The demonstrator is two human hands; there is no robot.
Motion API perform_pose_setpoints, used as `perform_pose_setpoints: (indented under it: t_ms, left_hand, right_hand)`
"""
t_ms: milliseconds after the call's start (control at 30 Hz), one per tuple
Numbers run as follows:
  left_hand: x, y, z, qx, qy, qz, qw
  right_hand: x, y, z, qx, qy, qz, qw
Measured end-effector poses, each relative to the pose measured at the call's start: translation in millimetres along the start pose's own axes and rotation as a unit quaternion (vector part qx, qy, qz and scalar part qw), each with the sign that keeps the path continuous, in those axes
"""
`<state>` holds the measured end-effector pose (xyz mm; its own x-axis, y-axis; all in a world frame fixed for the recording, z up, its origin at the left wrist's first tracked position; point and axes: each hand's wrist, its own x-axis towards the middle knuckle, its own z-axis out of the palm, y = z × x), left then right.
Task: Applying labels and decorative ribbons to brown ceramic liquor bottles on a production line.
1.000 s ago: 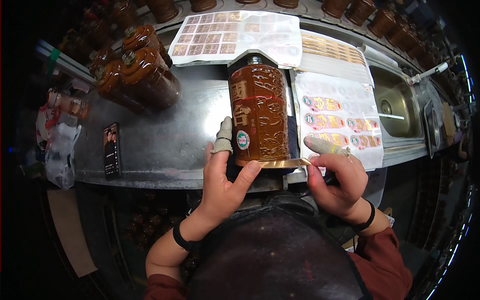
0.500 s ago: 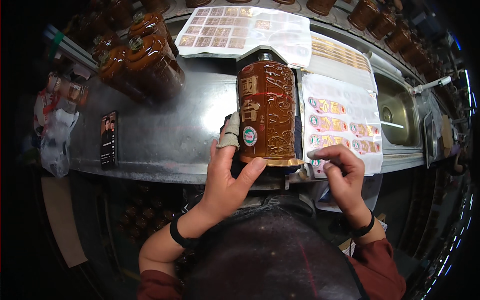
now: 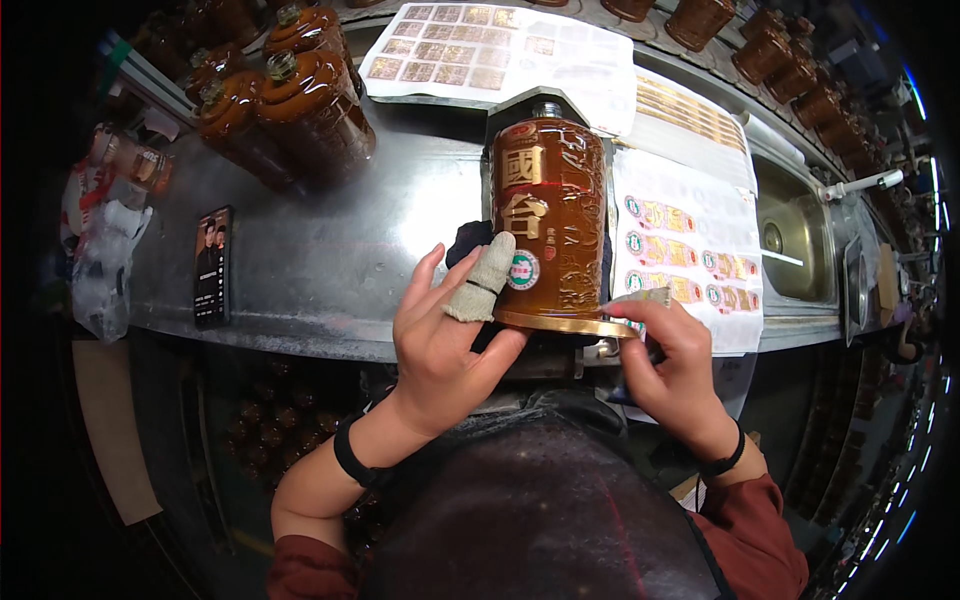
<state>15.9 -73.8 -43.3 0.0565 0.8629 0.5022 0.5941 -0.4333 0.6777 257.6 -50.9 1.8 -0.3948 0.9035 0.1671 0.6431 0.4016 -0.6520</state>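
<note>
Nearest, the left hand (image 3: 440, 345) cups the base of a tall amber bottle (image 3: 550, 215), its cloth-wrapped fingertip pressed on a small round sticker (image 3: 521, 270). The right hand (image 3: 675, 365) pinches a thin, pale strip against the bottle's gold rim, fingers closed on it. The bottle lies glossy and embossed on a brushed steel bench (image 3: 320, 260). A dark phone (image 3: 212, 265) rests flat to the left. Right of the bottle lies a white sheet of round stickers (image 3: 690, 255). Farther back stand shrink-wrapped brown bottles (image 3: 290, 100) and a sheet of square labels (image 3: 450, 45).
</note>
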Motion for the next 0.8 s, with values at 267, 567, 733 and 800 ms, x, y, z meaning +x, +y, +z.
perform_pose_setpoints:
  t_ms: [267, 567, 733, 800]
  left_hand:
    - [-12, -2, -13, 0.040, -0.002, 0.035, 0.999]
    - [-33, -3, -15, 0.012, -0.058, 0.034, 0.998]
    - [-34, -2, -14, 0.030, -0.063, 0.045, 0.997]
    - [-33, -1, -14, 0.029, -0.066, 0.048, 0.996]
  right_hand:
    - [16, -12, -43, 0.315, -0.163, 0.246, 0.902]
    - [27, -37, -55, 0.346, -0.136, 0.200, 0.906]
    - [27, -36, -54, 0.288, -0.113, 0.182, 0.933]
    - [22, -23, -50, 0.281, -0.094, 0.205, 0.933]
